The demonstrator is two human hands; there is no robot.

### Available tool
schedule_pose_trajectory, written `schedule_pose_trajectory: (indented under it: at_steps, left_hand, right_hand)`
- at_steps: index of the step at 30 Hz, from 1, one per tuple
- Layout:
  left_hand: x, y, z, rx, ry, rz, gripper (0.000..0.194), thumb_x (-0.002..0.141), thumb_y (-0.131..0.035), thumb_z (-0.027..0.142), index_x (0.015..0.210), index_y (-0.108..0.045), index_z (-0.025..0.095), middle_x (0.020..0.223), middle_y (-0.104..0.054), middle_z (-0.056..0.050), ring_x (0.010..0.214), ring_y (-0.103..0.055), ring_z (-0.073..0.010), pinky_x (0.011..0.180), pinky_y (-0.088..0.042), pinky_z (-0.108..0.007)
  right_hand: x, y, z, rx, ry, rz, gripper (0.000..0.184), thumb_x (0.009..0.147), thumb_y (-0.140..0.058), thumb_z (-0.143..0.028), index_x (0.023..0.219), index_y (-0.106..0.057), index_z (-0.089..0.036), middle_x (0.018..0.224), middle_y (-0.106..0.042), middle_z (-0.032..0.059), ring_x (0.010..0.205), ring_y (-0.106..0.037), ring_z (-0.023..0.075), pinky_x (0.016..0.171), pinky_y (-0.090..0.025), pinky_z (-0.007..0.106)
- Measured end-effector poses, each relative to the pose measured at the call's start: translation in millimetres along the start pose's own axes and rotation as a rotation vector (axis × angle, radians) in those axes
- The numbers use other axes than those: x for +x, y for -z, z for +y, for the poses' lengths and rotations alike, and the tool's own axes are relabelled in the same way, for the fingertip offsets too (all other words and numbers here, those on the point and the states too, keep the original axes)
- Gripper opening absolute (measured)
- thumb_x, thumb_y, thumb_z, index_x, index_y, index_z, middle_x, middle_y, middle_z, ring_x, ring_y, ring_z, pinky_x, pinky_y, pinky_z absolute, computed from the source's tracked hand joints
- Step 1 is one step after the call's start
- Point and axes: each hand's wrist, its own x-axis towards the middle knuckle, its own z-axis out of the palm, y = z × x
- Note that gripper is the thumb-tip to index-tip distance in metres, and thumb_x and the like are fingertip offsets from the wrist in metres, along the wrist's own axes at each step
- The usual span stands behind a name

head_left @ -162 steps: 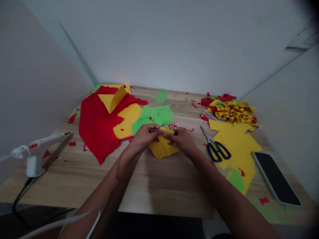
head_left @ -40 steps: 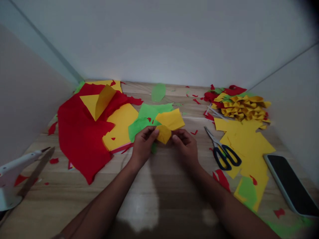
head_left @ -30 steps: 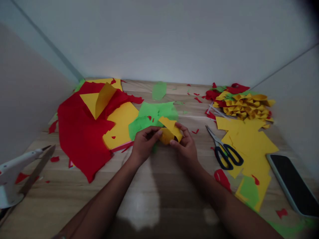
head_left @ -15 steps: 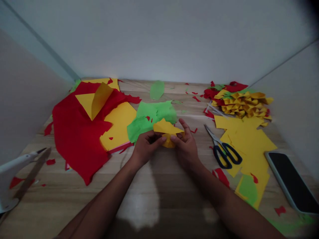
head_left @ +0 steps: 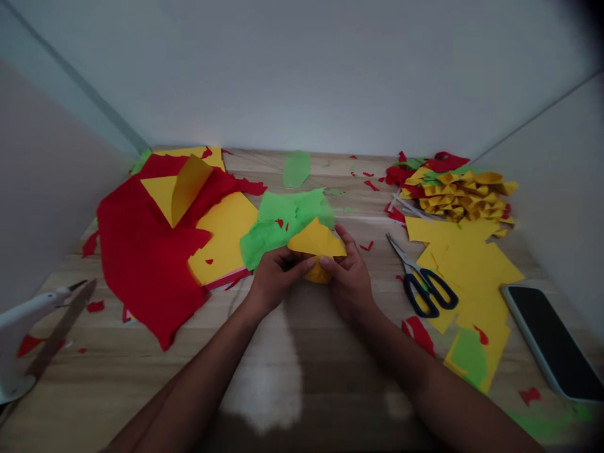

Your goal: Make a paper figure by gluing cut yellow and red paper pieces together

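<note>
A folded piece of yellow paper (head_left: 317,240) is held between my two hands over the middle of the table. My left hand (head_left: 278,275) pinches its lower left part, thumb on the near side. On its lower right part presses the thumb of my right hand (head_left: 350,277), whose index finger points up beside the paper. The upper part of the paper forms a pointed flap; the lower part is gathered under both thumbs. My other fingertips are hidden behind it. Just beyond lies crumpled green paper (head_left: 292,211) with small red scraps on it.
Dark-handled scissors (head_left: 427,289) lie right of my hands, beside yellow sheets (head_left: 467,258) and a phone (head_left: 550,340). Behind them is a pile of folded yellow pieces (head_left: 465,196). Red paper (head_left: 151,251) spreads at left, near a white glue gun (head_left: 23,327). A wall (head_left: 302,75) stands behind.
The upper flap of the yellow paper has tilted, so more of its face shows. Both hands keep their hold at nearly the same spot.
</note>
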Motion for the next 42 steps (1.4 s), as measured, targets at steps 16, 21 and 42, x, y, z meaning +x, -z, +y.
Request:
schedule_pose_trajectory:
  at_steps: [16, 21, 42]
  left_hand:
    - [3, 7.6, 5, -0.074, 0.049, -0.154, 0.033, 0.070, -0.079, 0.037, 0.098, -0.077, 0.018, 0.097, -0.078, -0.006, 0.093, -0.071, -0.0241, 0.084, -0.056, -0.034]
    - [3, 8.9, 6, -0.005, 0.033, -0.161, 0.032, 0.070, -0.078, 0.038, 0.094, -0.077, 0.016, 0.095, -0.078, -0.007, 0.093, -0.071, -0.0255, 0.083, -0.056, -0.035]
    - [0, 8.6, 2, 0.149, -0.050, -0.138, 0.035, 0.080, -0.069, 0.043, 0.104, -0.073, 0.018, 0.100, -0.076, -0.008, 0.097, -0.069, -0.0250, 0.080, -0.055, -0.032]
  right_hand:
    - [3, 4, 2, 0.014, 0.001, -0.103, 0.087, 0.068, -0.081, -0.025, 0.142, -0.036, -0.035, 0.126, -0.064, 0.0028, 0.106, -0.066, 0.0216, 0.087, -0.056, 0.036]
    - [3, 6, 0, -0.109, 0.046, -0.091, 0.090, 0.069, -0.081, -0.032, 0.145, -0.031, -0.033, 0.108, -0.071, 0.0033, 0.089, -0.070, 0.0212, 0.074, -0.058, 0.034]
    - [4, 8, -9, -0.198, 0.053, -0.077, 0.080, 0.067, -0.083, -0.034, 0.138, -0.044, -0.030, 0.090, -0.071, 0.0011, 0.077, -0.069, 0.0213, 0.068, -0.057, 0.035]
